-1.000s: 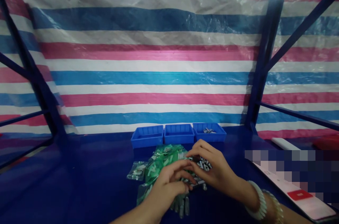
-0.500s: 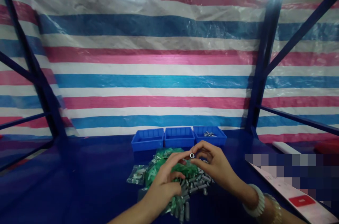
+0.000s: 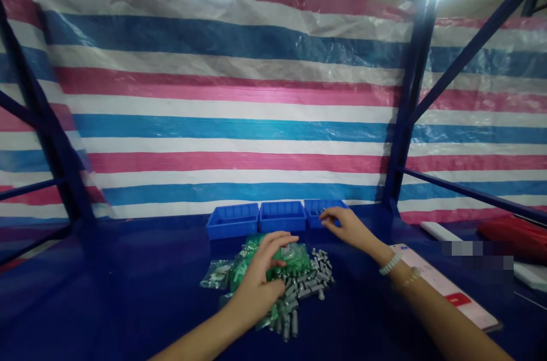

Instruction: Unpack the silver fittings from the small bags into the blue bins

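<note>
Over rightmost blue plastic tray (image 3: 311, 220): right hand (image 3: 347, 225) bunched, pinch contents unclear; best release low. Left hand (image 3: 256, 278) splayed on small grey metal cylinders (image 3: 314, 277).

Three bins (image 3: 282, 216) in row at back of table (image 3: 128, 292). Bags (image 3: 252, 261) before bins, pile of metal pieces (image 3: 310, 281) just right of bags. Left hand (image 3: 258, 281) on bags and pile; right hand (image 3: 346, 225) over rightmost bin (image 3: 314, 207). Card (image 3: 444, 287) right of pile.

Left hand (image 3: 256, 281) spread palm-down; right hand (image 3: 347, 226) extended farther forward.
</note>
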The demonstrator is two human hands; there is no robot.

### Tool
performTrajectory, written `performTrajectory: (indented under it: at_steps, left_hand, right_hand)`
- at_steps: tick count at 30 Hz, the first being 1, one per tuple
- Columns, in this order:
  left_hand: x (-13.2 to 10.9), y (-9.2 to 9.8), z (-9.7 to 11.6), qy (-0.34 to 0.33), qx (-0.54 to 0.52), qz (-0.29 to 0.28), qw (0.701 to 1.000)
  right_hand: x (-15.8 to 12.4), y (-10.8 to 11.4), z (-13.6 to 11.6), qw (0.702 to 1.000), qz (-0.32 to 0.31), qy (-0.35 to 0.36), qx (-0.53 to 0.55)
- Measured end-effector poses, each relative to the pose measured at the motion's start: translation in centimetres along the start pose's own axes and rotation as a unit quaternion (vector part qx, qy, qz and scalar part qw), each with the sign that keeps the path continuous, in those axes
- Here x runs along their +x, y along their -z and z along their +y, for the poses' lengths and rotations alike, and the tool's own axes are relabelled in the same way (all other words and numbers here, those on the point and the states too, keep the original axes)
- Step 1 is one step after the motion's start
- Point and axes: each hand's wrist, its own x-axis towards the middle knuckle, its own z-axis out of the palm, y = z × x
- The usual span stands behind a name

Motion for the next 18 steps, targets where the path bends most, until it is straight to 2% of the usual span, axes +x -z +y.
performTrajectory:
  at_steps: [3,5,7,11,18]
  left_hand:
    - [-0.1,-0.1,-0.2,-0.016,0.028,0.004,0.999]
    - [-0.2,-0.1,-0.2,-0.026,0.054,0.010,0.998]
    - [-0.3,-0.3,0.1,-0.027,0.071,0.016,0.997]
    - [-0.4,-0.5,0.5,-0.030,0.087,0.022,0.996]
    - [-0.7,-0.8,0.5,-0.043,0.128,0.009,0.991]
  right_hand:
    - [-1.4,0.4,-1.9,0.987,-0.157,0.034,0.017]
    - [-2.0,0.4,-2.9,0.974,-0.220,0.044,0.019]
    - [-2.2,0.3,-3.8,0.965,-0.258,0.048,0.012]
    - [-2.5,0.2,-4.7,0.958,-0.280,0.044,-0.032]
    - [-2.8,0.3,-5.1,0.962,-0.245,0.034,-0.117]
